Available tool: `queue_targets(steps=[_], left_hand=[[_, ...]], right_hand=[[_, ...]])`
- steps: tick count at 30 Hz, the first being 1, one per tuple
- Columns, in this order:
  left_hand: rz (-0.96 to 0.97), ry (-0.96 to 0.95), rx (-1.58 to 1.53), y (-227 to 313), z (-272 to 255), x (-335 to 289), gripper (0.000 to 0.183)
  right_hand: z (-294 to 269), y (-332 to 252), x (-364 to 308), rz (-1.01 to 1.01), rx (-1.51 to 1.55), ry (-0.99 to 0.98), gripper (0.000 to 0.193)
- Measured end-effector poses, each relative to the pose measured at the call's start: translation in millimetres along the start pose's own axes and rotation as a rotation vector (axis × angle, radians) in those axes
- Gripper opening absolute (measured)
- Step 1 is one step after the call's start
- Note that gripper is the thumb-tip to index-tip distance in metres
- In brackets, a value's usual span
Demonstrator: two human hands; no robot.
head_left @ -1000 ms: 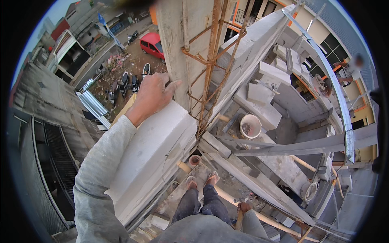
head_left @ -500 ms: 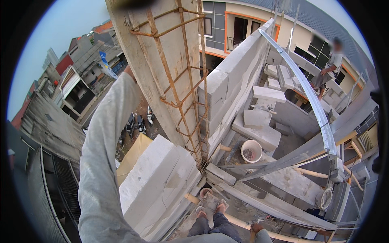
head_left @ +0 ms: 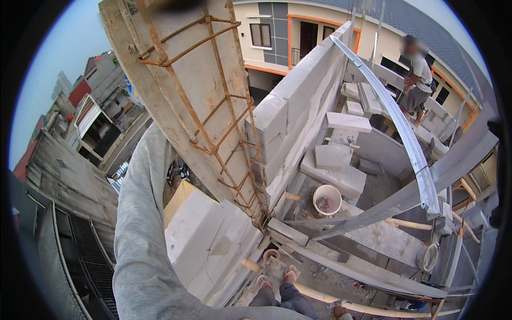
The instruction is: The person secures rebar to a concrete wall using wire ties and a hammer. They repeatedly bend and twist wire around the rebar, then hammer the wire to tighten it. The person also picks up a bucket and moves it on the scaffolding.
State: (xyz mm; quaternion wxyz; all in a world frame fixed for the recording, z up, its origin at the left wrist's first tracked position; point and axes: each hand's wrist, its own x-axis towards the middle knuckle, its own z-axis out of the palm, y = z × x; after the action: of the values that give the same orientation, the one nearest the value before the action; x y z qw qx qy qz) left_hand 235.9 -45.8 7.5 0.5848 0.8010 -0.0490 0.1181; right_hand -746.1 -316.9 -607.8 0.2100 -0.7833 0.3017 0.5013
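My left arm, in a grey sleeve, reaches up and passes behind a tall formwork board. The board hides my left hand. A cage of rusty rebar stands upright against the near face of the board. Below it, beside my sleeve, is a low wall of white blocks. My right hand shows small at the lower edge, near a bamboo pole. Its fingers look curled; whatever they may hold is too small to make out.
A long block wall runs away from the rebar. Right of it are a white bucket, loose blocks and a bent metal channel. Another person stands at far right. My feet are on a narrow plank.
My view has shifted, and the board and rebar now appear further left. My left hand, earlier at the board's edge, has gone behind it. The other person has turned and stands more upright.
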Motion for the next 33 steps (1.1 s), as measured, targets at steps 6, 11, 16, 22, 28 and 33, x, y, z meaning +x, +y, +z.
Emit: queue_targets(steps=[6,11,16,22,28,33], left_hand=[[0.296,-0.023,0.341,-20.0,-3.7,-4.5,0.058],[0.508,-0.153,0.477,-13.0,2.6,-25.7,0.058],[0.575,-0.228,0.585,-9.4,8.5,-71.2,0.059],[0.596,-0.241,0.607,-8.8,-0.1,-100.7,0.06],[0.643,-0.242,0.601,-8.3,-3.3,-112.2,0.061],[0.679,-0.208,0.61,-8.4,-9.6,-119.7,0.061]], right_hand=[[-46.3,-24.3,-40.3,-0.002,0.23,0.049,0.039],[-35.1,-42.2,-42.0,-0.195,-0.048,0.168,0.029],[4.8,-53.5,-80.1,-0.143,0.308,0.251,0.024],[95.0,-78.4,-111.0,-0.087,0.601,0.126,0.022],[157.1,-110.3,-147.2,-0.03,0.566,0.109,0.02],[164.7,-143.6,-161.2,0.145,0.529,0.126,0.017]])
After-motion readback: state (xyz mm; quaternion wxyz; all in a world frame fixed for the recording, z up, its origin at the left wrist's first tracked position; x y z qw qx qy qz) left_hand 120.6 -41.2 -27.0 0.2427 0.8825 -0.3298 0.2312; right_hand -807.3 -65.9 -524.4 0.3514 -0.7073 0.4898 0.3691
